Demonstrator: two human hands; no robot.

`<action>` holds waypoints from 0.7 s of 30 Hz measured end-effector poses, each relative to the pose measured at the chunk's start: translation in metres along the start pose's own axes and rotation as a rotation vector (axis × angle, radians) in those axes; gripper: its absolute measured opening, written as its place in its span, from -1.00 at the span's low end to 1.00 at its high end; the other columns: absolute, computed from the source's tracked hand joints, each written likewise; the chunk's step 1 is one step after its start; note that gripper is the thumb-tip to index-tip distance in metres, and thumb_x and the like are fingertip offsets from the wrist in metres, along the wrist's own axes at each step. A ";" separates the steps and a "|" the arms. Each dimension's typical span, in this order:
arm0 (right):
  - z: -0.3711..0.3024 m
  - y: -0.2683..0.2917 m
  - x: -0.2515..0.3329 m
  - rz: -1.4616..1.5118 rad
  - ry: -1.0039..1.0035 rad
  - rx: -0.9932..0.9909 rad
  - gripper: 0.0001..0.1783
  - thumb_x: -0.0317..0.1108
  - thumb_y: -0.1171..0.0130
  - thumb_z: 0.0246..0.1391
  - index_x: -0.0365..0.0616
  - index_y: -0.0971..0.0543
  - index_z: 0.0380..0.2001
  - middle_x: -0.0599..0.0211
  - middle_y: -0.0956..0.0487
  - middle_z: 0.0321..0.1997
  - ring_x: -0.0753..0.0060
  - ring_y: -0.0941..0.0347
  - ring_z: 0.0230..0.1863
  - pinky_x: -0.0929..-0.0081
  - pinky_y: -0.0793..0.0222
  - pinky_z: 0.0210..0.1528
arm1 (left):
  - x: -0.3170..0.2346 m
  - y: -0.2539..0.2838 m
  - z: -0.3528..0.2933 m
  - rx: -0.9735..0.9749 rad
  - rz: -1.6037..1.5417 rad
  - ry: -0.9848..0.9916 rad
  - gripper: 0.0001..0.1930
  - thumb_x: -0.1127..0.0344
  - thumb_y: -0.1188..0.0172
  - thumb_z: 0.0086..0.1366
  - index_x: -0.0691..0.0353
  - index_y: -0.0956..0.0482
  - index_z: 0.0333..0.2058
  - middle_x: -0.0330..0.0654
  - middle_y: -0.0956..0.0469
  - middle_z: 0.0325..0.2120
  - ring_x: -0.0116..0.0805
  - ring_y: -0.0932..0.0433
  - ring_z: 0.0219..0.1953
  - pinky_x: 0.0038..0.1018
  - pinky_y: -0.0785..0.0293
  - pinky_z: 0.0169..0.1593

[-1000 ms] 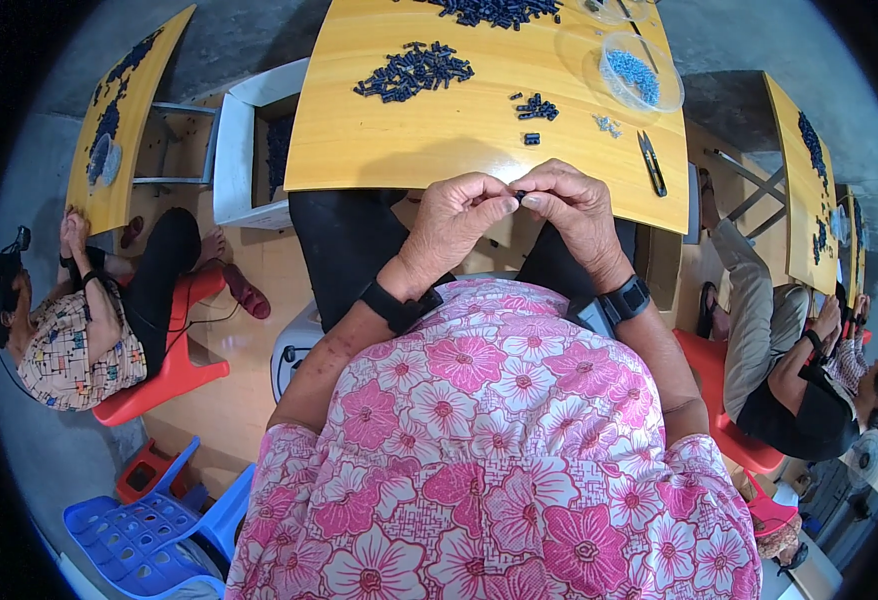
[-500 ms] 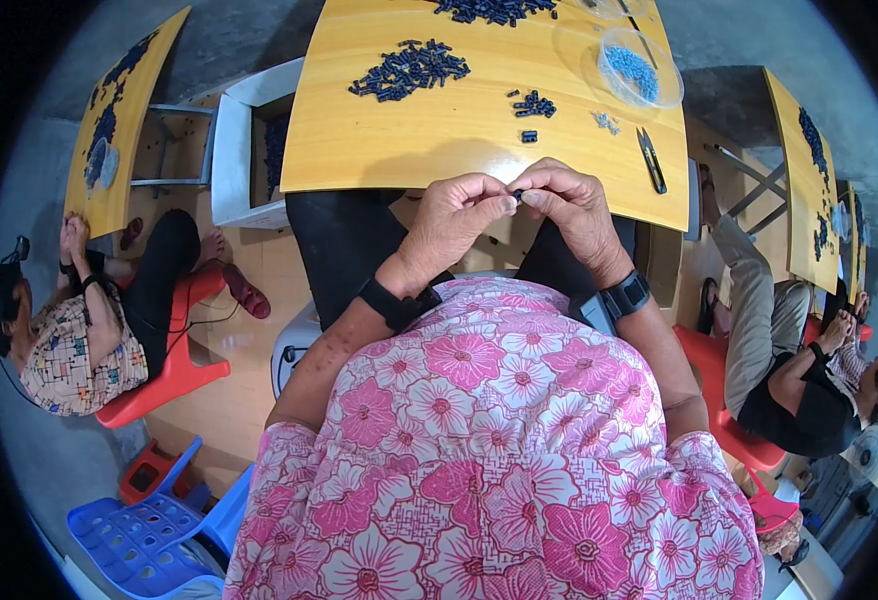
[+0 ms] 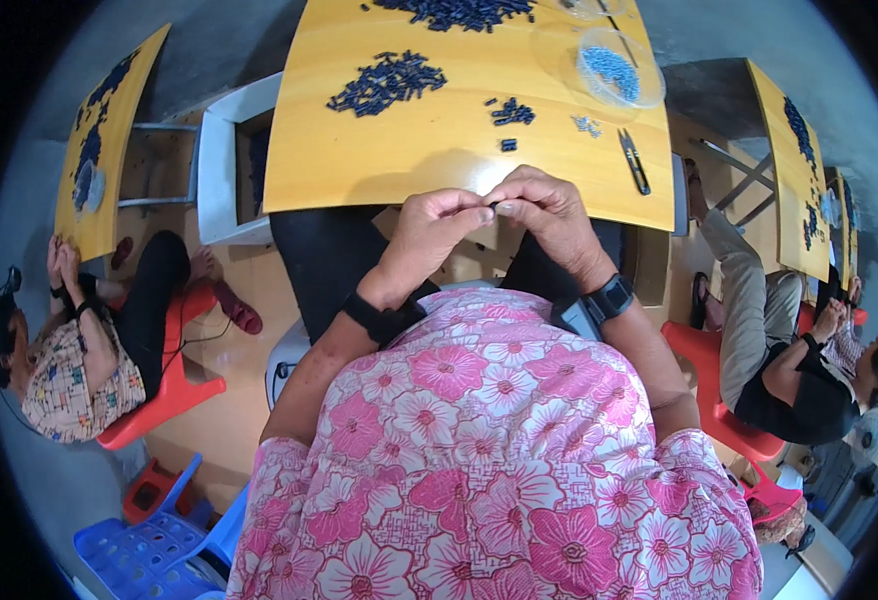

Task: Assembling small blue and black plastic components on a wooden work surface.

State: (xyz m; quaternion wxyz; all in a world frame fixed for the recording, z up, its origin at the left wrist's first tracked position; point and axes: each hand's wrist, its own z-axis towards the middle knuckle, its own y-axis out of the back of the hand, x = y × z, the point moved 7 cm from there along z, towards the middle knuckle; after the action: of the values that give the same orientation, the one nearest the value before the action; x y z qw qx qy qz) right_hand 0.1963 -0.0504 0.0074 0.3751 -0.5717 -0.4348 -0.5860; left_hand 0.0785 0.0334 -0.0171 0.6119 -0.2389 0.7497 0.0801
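Note:
Just off the near edge of the yellow table point(image 3: 339, 165), my left hand point(image 3: 431, 240) and my right hand point(image 3: 551, 215) meet at the fingertips. Both pinch one small dark piece point(image 3: 494, 205), mostly covered by my thumbs and fingers. Beyond them on the tabletop lie a pair of short dark cylinders point(image 3: 509, 145) and a small cluster of dark cylinders point(image 3: 512, 112). Right of these are some tiny pale pieces point(image 3: 587, 126) and black-handled thread snips point(image 3: 634, 165). A round clear tub point(image 3: 654, 88) holds small light-blue pieces point(image 3: 611, 72).
Larger heaps of dark cylinders point(image 3: 387, 84) cover the table's far left and far edge. A pale open box point(image 3: 217, 165) stands left of the table. People sit at side tables on both sides, on red stools point(image 3: 174, 350). A blue plastic chair point(image 3: 129, 550) is at lower left.
The whole view has shifted, so the table and its things sit slightly lower and further left. My hands stay joined at the fingertips; the dark piece between them shows less.

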 end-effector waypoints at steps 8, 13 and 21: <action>0.002 0.001 0.007 -0.104 0.130 0.036 -0.89 -0.45 -0.23 0.04 -0.16 -0.67 -0.33 0.38 -0.54 -0.39 0.52 -0.44 -0.30 0.58 -0.36 -0.20 | 0.006 0.000 0.005 0.045 -0.028 0.015 -0.85 0.36 -0.19 0.26 0.33 -0.62 -0.28 -0.30 -0.59 -0.43 -0.61 -0.47 -0.36 -0.65 -0.38 -0.20; 0.003 0.009 0.007 -0.135 0.117 0.020 -0.89 -0.44 -0.23 0.03 -0.19 -0.66 -0.35 0.37 -0.56 -0.41 0.50 -0.47 -0.33 0.56 -0.38 -0.22 | 0.008 -0.001 0.010 0.094 -0.035 -0.022 -0.89 0.41 -0.18 0.27 0.32 -0.59 -0.28 -0.31 -0.57 -0.40 -0.60 -0.47 -0.32 -0.64 -0.40 -0.19; -0.003 0.104 -0.005 -0.568 0.090 -0.608 -0.84 -0.45 -0.28 -0.04 -0.20 -0.64 -0.32 0.29 -0.57 -0.41 0.48 -0.50 -0.40 0.51 -0.44 -0.29 | 0.012 0.004 0.011 0.047 -0.030 0.001 -0.90 0.44 -0.20 0.27 0.33 -0.58 -0.27 -0.32 -0.57 -0.36 -0.61 -0.48 -0.30 -0.66 -0.42 -0.16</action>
State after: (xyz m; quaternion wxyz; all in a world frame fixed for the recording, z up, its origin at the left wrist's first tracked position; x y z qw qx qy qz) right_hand 0.2931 -0.0888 0.0104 0.0313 -0.4875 -0.3657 -0.7922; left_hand 0.0849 0.0383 -0.0320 0.6182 -0.2357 0.7479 0.0534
